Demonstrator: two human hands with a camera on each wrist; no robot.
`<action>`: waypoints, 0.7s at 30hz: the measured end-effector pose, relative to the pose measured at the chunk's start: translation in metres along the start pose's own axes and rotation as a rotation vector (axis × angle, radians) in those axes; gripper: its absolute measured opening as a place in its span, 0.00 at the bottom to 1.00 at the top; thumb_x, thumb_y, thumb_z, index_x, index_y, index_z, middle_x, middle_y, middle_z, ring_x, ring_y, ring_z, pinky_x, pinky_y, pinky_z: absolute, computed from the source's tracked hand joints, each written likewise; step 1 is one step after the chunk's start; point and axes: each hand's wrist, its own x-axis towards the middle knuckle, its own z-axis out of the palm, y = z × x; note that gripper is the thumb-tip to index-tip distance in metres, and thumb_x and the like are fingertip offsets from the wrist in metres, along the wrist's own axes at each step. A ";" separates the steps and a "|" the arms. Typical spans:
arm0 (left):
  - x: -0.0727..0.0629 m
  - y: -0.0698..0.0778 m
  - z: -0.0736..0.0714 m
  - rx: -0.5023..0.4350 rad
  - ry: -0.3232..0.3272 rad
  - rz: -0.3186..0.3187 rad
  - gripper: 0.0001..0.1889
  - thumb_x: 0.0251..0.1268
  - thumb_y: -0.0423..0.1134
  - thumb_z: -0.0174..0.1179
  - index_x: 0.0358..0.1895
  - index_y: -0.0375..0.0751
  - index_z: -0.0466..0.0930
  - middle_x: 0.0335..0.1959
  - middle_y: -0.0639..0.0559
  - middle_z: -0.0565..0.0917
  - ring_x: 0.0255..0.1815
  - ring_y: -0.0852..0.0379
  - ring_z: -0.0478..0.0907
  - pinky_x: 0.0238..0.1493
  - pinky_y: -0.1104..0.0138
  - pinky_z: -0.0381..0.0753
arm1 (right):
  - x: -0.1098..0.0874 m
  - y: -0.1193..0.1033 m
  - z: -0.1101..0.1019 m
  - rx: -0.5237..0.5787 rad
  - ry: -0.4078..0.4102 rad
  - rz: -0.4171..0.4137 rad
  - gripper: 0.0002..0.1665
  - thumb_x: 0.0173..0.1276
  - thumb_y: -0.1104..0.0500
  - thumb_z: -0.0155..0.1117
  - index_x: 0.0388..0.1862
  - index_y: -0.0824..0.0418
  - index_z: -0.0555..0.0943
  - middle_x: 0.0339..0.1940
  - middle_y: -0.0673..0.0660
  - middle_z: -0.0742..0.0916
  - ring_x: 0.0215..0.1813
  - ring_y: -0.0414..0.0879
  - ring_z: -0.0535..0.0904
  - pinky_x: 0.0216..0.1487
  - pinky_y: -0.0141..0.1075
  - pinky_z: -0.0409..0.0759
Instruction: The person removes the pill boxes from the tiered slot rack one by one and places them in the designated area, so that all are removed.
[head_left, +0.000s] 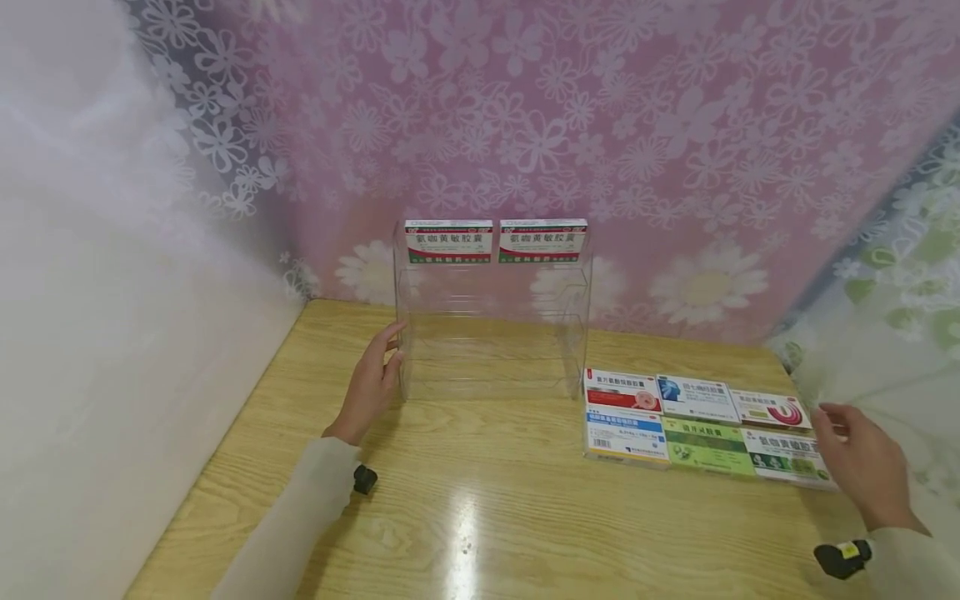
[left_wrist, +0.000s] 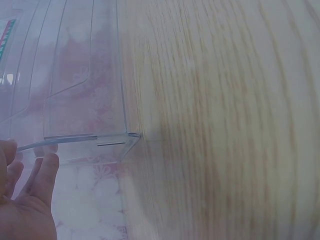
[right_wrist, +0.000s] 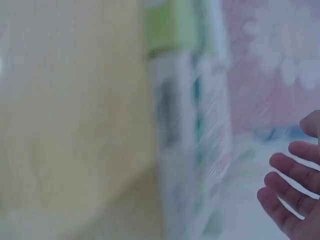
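Note:
A clear plastic tiered display rack stands upright on the table, with two white, red and green medicine boxes side by side on its top tier. My left hand holds the rack's left side panel, thumb and fingers at its edge; the left wrist view shows this hand by the transparent panel. At the right, my right hand hovers beside the white and green medicine box at the end of a group. In the right wrist view its fingers are spread and hold nothing.
Several medicine boxes lie in two rows right of the rack, among them a red and white one, a blue and white one and a light green one. Flowered cloth hangs behind the wooden table.

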 end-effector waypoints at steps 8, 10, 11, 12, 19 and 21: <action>0.000 0.003 -0.001 0.015 0.003 -0.006 0.29 0.89 0.33 0.53 0.86 0.50 0.61 0.86 0.41 0.65 0.77 0.34 0.75 0.67 0.38 0.84 | 0.031 -0.099 -0.003 0.170 0.087 -0.313 0.30 0.89 0.47 0.54 0.73 0.69 0.79 0.60 0.74 0.86 0.47 0.33 0.79 0.39 0.24 0.74; 0.000 0.004 -0.001 0.019 0.003 -0.015 0.30 0.88 0.32 0.53 0.86 0.51 0.61 0.86 0.41 0.65 0.77 0.34 0.75 0.68 0.38 0.84 | 0.040 -0.128 -0.002 0.207 0.081 -0.343 0.30 0.89 0.45 0.54 0.75 0.66 0.79 0.62 0.71 0.86 0.50 0.26 0.73 0.42 0.20 0.71; 0.000 0.004 -0.001 0.020 0.004 -0.015 0.30 0.88 0.32 0.53 0.86 0.50 0.61 0.86 0.41 0.65 0.77 0.34 0.75 0.67 0.38 0.84 | 0.045 -0.142 -0.002 0.223 0.081 -0.363 0.30 0.90 0.45 0.54 0.75 0.66 0.79 0.63 0.71 0.86 0.52 0.29 0.74 0.45 0.21 0.70; 0.000 0.004 -0.001 0.020 0.003 -0.017 0.30 0.88 0.32 0.53 0.86 0.51 0.61 0.86 0.41 0.65 0.77 0.34 0.75 0.67 0.38 0.84 | 0.049 -0.156 -0.002 0.247 0.072 -0.378 0.30 0.89 0.45 0.54 0.76 0.65 0.78 0.64 0.70 0.86 0.53 0.31 0.75 0.49 0.24 0.74; 0.001 0.003 0.000 0.012 0.005 -0.004 0.29 0.89 0.35 0.52 0.86 0.53 0.61 0.87 0.43 0.64 0.77 0.34 0.75 0.67 0.38 0.85 | 0.075 -0.248 -0.001 0.357 0.007 -0.455 0.33 0.89 0.42 0.55 0.80 0.60 0.75 0.70 0.66 0.84 0.66 0.62 0.79 0.66 0.59 0.79; 0.002 0.002 0.000 0.011 0.009 0.001 0.30 0.89 0.33 0.53 0.86 0.53 0.62 0.87 0.43 0.64 0.77 0.34 0.75 0.66 0.38 0.85 | 0.082 -0.272 0.001 0.389 -0.005 -0.466 0.32 0.88 0.44 0.57 0.80 0.60 0.75 0.70 0.66 0.84 0.67 0.63 0.79 0.69 0.62 0.79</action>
